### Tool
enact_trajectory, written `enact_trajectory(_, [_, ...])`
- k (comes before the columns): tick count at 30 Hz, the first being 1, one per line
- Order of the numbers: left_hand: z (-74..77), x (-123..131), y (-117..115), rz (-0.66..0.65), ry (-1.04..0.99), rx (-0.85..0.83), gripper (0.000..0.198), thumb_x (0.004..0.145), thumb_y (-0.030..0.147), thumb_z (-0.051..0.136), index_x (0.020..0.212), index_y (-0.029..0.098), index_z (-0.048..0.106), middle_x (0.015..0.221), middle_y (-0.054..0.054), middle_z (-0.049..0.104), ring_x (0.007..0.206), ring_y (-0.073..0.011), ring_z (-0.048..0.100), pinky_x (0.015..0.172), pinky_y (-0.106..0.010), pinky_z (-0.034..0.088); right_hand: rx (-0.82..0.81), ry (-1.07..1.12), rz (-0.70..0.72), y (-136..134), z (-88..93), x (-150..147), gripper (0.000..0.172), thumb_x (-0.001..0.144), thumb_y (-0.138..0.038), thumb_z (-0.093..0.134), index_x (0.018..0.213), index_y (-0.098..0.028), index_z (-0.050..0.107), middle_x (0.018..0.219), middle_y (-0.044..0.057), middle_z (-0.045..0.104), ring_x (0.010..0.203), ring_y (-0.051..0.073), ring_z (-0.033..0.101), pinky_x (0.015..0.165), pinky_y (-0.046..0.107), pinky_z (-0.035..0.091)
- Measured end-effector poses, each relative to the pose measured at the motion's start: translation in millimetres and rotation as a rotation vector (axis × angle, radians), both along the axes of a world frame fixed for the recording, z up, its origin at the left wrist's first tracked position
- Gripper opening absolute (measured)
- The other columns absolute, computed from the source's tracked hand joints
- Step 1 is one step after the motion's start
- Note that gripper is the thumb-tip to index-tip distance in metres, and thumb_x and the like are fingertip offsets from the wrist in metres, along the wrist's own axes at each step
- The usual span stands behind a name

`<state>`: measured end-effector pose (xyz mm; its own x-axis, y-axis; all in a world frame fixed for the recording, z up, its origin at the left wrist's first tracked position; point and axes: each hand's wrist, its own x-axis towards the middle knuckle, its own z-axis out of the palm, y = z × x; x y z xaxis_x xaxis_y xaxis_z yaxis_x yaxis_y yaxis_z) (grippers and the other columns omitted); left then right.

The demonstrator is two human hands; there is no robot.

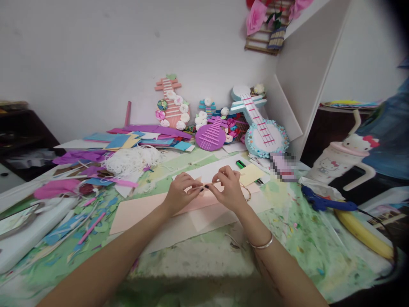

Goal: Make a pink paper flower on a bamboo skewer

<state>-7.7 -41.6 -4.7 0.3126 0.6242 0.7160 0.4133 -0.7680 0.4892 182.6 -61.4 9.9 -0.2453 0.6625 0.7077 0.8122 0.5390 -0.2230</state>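
My left hand (181, 192) and my right hand (228, 187) meet at the middle of the table, both pinched on a thin pale strip (211, 183) held between their fingertips. The strip is small and I cannot tell its material. Under the hands lie a pink sheet (140, 212) and a white sheet (204, 170). A yellow paper square (251, 174) sits just right of my right hand. My right wrist wears a silver bangle (262, 244).
A tangle of white string (131, 160) and coloured paper scraps lie at the left. Paper guitar crafts (262, 128) lean on the back wall. A green marker (241, 164), blue glue gun (322, 201), banana (361, 230) and cartoon-cat cup (338, 164) are at the right.
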Motion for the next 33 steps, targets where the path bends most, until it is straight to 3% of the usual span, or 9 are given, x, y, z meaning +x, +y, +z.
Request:
enact_trajectory(14, [4.8, -2, -2, -0.01, -0.122, -0.144, 0.006, 0.072, 0.023, 0.065, 0.072, 0.019, 0.07, 0.064, -0.005, 0.065, 0.069, -0.0176, 0.056, 0.066, -0.03, 0.045, 0.079, -0.039, -0.034, 10, 5.7, 22, 0.022, 0.084, -0.032, 0.054, 0.069, -0.016, 0.057, 0.078, 0.003, 0.051, 0.077, 0.015, 0.049, 0.077, 0.034, 0.025])
enact_trajectory(19, [4.6, -2, -1, -0.047, -0.138, -0.18, 0.007, 0.072, 0.022, 0.065, 0.073, 0.018, 0.07, 0.064, -0.006, 0.066, 0.069, -0.0177, 0.057, 0.068, -0.03, 0.045, 0.042, 0.186, -0.182, 18, 10.9, 43, 0.03, 0.084, -0.029, 0.05, 0.058, -0.016, 0.054, 0.067, 0.001, 0.05, 0.064, 0.013, 0.046, 0.068, 0.032, 0.028])
enact_trajectory(23, [1.6, 2, -3, -0.126, -0.08, -0.213, 0.009, 0.073, 0.024, 0.065, 0.076, 0.018, 0.071, 0.067, -0.007, 0.067, 0.071, -0.0176, 0.057, 0.071, -0.031, 0.045, -0.296, 0.497, 0.05, 20, 7.2, 40, 0.015, 0.078, -0.029, 0.053, 0.073, -0.017, 0.061, 0.063, 0.0, 0.053, 0.052, 0.01, 0.043, 0.052, 0.025, 0.03])
enact_trajectory(26, [-0.5, 5, -5, -0.187, -0.038, -0.245, 0.011, 0.073, 0.025, 0.064, 0.077, 0.019, 0.072, 0.07, -0.008, 0.067, 0.074, -0.0177, 0.058, 0.071, -0.03, 0.045, -0.543, 0.465, 0.215, 17, 4.6, 28, 0.016, 0.073, -0.027, 0.058, 0.082, -0.018, 0.067, 0.069, 0.0, 0.06, 0.047, 0.007, 0.039, 0.046, 0.022, 0.028])
enact_trajectory(29, [-1.6, 6, -7, -0.247, -0.017, -0.271, 0.011, 0.074, 0.025, 0.064, 0.079, 0.019, 0.072, 0.072, -0.008, 0.068, 0.075, -0.0177, 0.058, 0.071, -0.03, 0.045, -0.603, 0.343, 0.314, 13, 3.4, 20, 0.017, 0.07, -0.021, 0.061, 0.085, -0.02, 0.069, 0.073, 0.0, 0.064, 0.047, 0.006, 0.037, 0.045, 0.021, 0.028])
enact_trajectory(33, [0.0, 5, -8, -0.282, -0.033, -0.348, 0.012, 0.073, 0.024, 0.064, 0.081, 0.018, 0.072, 0.076, -0.008, 0.067, 0.076, -0.0173, 0.059, 0.071, -0.029, 0.046, -0.657, 0.314, 0.362, 11, 2.0, 18, 0.011, 0.069, -0.019, 0.061, 0.078, -0.019, 0.069, 0.065, -0.002, 0.061, 0.045, 0.005, 0.033, 0.044, 0.02, 0.026])
